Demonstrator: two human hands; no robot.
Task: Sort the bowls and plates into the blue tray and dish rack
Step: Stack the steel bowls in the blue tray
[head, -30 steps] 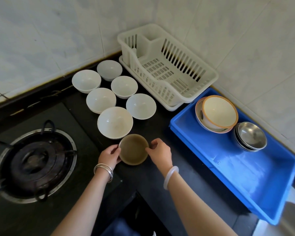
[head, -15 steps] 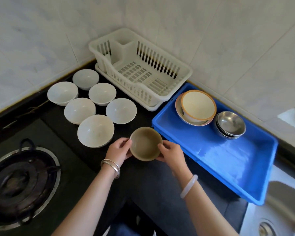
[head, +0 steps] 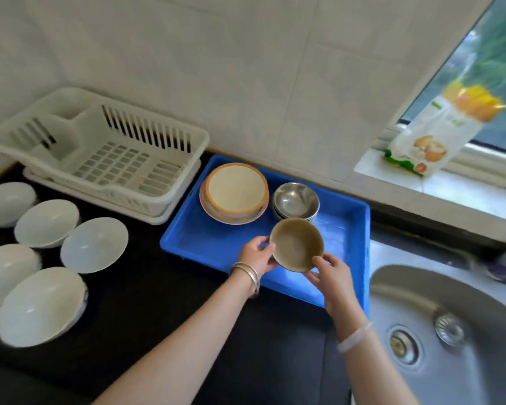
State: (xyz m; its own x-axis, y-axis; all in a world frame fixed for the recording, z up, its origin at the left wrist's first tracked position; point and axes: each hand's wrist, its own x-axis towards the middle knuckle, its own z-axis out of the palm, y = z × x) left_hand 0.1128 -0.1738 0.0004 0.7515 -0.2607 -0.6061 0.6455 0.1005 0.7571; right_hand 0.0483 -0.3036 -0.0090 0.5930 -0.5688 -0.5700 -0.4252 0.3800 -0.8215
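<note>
A small brown bowl (head: 296, 244) is held over the blue tray (head: 345, 229), with my left hand (head: 257, 255) on its left rim and my right hand (head: 330, 276) under its near right edge. In the tray's back sit an orange-rimmed cream bowl (head: 236, 189) on a plate (head: 216, 213) and a stack of steel bowls (head: 296, 200). The white dish rack (head: 105, 159) stands empty to the tray's left. Several white bowls (head: 94, 244) rest on the dark counter at the left.
A steel sink (head: 450, 331) with its drain lies to the right of the tray. A printed bag (head: 438, 135) leans on the window sill at the upper right. The tiled wall runs behind the rack and tray.
Both hands have lifted the brown bowl off the counter and carried it to the right over the blue tray. The view has swung right, so the stove is gone and the sink shows.
</note>
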